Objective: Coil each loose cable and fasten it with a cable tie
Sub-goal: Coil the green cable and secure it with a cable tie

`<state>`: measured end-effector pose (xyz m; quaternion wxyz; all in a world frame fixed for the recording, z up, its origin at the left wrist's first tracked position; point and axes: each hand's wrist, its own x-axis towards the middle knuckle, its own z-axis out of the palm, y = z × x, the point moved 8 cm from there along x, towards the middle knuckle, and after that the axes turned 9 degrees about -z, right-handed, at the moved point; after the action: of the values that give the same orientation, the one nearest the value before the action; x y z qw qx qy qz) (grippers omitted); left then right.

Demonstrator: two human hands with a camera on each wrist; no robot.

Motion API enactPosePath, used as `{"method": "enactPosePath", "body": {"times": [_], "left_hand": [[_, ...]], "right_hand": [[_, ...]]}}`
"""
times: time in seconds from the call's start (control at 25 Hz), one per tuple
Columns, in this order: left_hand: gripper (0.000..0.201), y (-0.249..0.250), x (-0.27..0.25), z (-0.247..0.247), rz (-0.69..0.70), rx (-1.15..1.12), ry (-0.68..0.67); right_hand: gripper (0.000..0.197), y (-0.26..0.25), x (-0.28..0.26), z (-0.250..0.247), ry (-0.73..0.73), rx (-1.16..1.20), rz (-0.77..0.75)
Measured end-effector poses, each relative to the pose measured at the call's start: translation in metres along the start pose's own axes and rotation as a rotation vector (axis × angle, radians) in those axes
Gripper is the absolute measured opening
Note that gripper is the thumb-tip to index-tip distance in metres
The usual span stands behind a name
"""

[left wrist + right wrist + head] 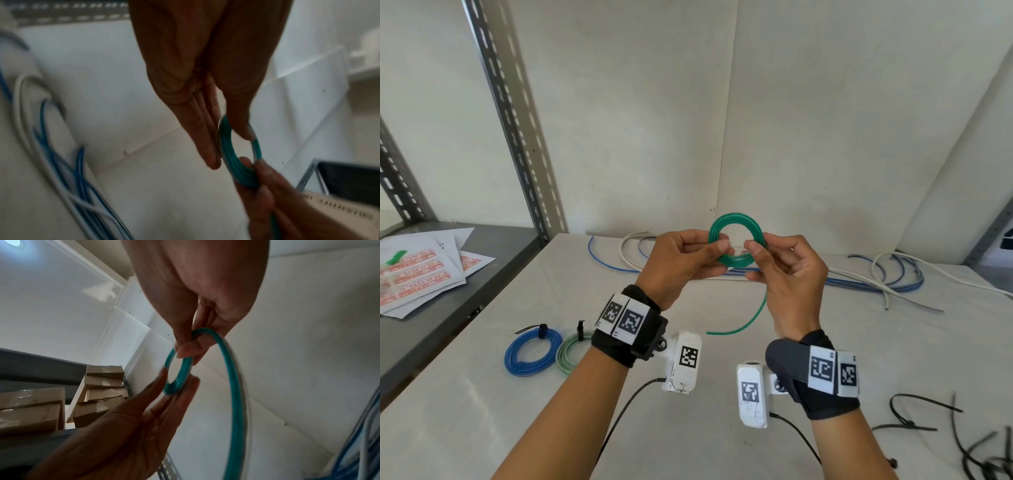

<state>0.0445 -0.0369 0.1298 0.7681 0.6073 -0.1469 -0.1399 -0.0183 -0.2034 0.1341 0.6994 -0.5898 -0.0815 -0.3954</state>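
A green cable coil is held upright above the table between both hands. My left hand pinches its left side between thumb and fingers. My right hand pinches the right side, and the green loose tail hangs from it down to the table. In the left wrist view the left thumb sits inside the ring of the coil and the fingers lie flat against its outside. In the right wrist view the right thumb and finger grip the coil, with a wide green loop curving past.
A blue coil and a pale green coil, each bound with a black tie, lie at front left. Loose blue and white cables sprawl along the back. Black cable ties lie front right. A grey shelf with papers stands left.
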Motion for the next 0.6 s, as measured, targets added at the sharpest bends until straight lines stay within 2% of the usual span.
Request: {"method": "enactPosePath", "body": {"times": [0.16,0.36,0.44,0.6], "left_hand": [[0.029,0.002,-0.003,-0.005,-0.004,0.262,-0.072],[0.020,-0.013,-0.009,-0.008,-0.145,0.466,-0.236],[0.018,-0.013,-0.011,-0.005,-0.141,0.475,-0.236],[0.018,-0.001,-0.007,-0.009,-0.038,0.421,-0.121]], "right_hand": [[0.010,0.004,0.001,0.005,-0.277,-0.208,0.009],[0.014,0.004,-0.002,0.010,-0.538,-0.322,0.033],[0.015,0.002,-0.002,0.009,-0.554,-0.341,0.024],[0.019,-0.004,0.003,0.005,-0.441,-0.246,0.006]]}}
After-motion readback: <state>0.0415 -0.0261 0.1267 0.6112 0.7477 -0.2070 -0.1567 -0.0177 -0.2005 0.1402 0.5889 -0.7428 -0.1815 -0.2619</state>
